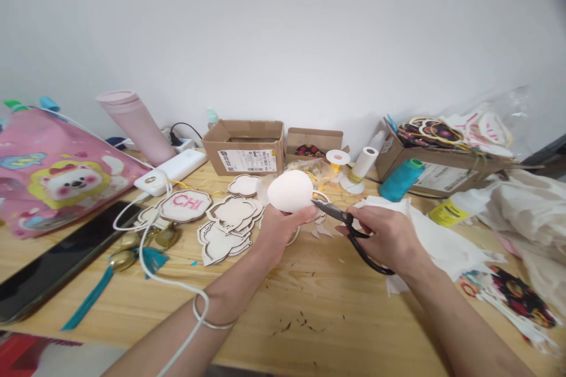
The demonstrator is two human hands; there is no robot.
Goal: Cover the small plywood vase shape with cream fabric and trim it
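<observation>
Above the middle of the table, my left hand (pixel 276 232) grips a white rounded piece (pixel 289 191) from below; its material is hard to tell in the glare. Scissors with black handles (pixel 336 215) are in my right hand (pixel 387 235), their tips at the right edge of the white piece. Small white scraps (pixel 322 228) lie just beneath the blades. Left of my left hand is a pile of pale cut-out plaques (pixel 225 227), beside a plaque lettered "CHI" (pixel 184 205). White cloth (pixel 433 241) lies behind and right of my right hand.
At the back stand a cardboard box (pixel 243 150), a thread spool (pixel 337 158) and a white roll (pixel 364 164). Rightward are a teal thread cone (pixel 401 181), a glue bottle (pixel 457 206) and a filled carton (pixel 451 174). A white cable (pixel 163 277) crosses my left forearm near a power bank (pixel 170 172).
</observation>
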